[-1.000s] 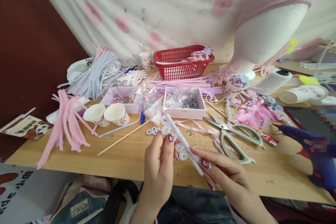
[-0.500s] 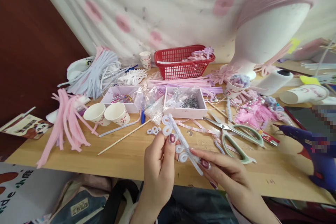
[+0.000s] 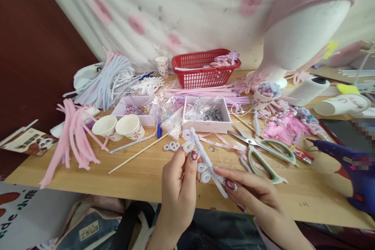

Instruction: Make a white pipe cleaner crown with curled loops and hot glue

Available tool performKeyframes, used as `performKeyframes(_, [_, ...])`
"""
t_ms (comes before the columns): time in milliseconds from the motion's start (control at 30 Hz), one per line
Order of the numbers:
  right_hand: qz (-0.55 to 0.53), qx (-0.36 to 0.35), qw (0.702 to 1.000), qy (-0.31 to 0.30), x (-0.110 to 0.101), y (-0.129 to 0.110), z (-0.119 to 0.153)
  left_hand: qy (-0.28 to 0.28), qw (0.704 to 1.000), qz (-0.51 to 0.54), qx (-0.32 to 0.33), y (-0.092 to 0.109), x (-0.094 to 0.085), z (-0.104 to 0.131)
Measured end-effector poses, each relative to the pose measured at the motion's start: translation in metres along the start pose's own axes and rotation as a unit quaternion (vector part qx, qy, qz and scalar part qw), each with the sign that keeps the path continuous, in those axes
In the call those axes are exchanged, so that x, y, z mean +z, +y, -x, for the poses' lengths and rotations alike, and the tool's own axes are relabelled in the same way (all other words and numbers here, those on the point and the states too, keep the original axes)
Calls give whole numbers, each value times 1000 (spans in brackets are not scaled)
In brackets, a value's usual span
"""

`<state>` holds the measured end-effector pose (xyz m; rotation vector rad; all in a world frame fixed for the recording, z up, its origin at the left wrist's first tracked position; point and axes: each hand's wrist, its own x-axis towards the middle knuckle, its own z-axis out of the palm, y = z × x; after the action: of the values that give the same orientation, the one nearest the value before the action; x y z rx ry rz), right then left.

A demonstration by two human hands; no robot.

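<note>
Between my two hands is a pale lilac-white pipe cleaner craft piece (image 3: 202, 152), a straight twisted stem with small curled loops along one side. My left hand (image 3: 179, 187) pinches its upper part between thumb and fingers. Lower down, my right hand (image 3: 254, 193) grips the stem's other end, thumb and fingertips closed around it, and a straight tail sticks out below. A small looped pipe cleaner piece (image 3: 171, 146) lies on the table just beyond my left hand. Green-handled scissors (image 3: 265, 146) lie half open beyond my right hand.
Two paper cups (image 3: 129, 128) stand left beside pink pipe cleaners (image 3: 73, 136). Bead boxes (image 3: 207, 125) and a red basket (image 3: 206, 78) sit behind. A blue glue gun (image 3: 345, 160) is at right, below a foam head (image 3: 304, 43). A wooden stick (image 3: 137, 153) lies left of my hands.
Both hands and the looped piece sit very slightly further right in view. The grips look the same, and nothing has been let go.
</note>
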<state>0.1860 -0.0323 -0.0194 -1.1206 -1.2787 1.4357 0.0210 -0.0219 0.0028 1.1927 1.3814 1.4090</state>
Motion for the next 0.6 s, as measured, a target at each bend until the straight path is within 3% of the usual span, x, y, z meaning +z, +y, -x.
performKeyframes(200, [12,3,1000,28,2,-3,2,-14,1000,-15,2,-1,-1,0])
performKeyframes(367, [-2,-21,1000,-7,-1,-1,2,-13,1000,-13,3,-1,0,1])
performKeyframes(600, [-76,22,996,29,4,3,2,-18,1000,-16,6,3,-1,-4])
